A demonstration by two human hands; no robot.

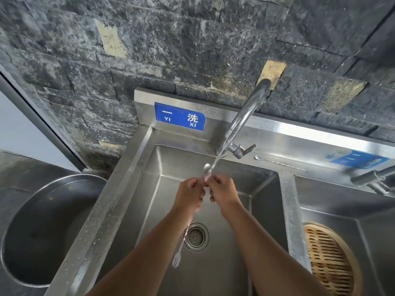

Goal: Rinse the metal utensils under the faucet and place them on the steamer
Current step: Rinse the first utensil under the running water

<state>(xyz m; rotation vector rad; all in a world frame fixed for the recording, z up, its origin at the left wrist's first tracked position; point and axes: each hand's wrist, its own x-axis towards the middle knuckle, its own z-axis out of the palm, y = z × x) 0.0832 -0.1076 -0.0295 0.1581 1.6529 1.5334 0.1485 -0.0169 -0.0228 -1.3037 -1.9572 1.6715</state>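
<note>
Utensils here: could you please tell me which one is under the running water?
The spoon pinched between the left hand and right hand; the fork lies by the drain, and another spoon rests on the ledge.

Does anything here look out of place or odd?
A fork lies on the sink floor beside the drain, and a spoon sits on the wet back ledge right of the faucet, both away from the steamer. The left hand and right hand pinch a second spoon under the stream. Nothing looks damaged.
</note>
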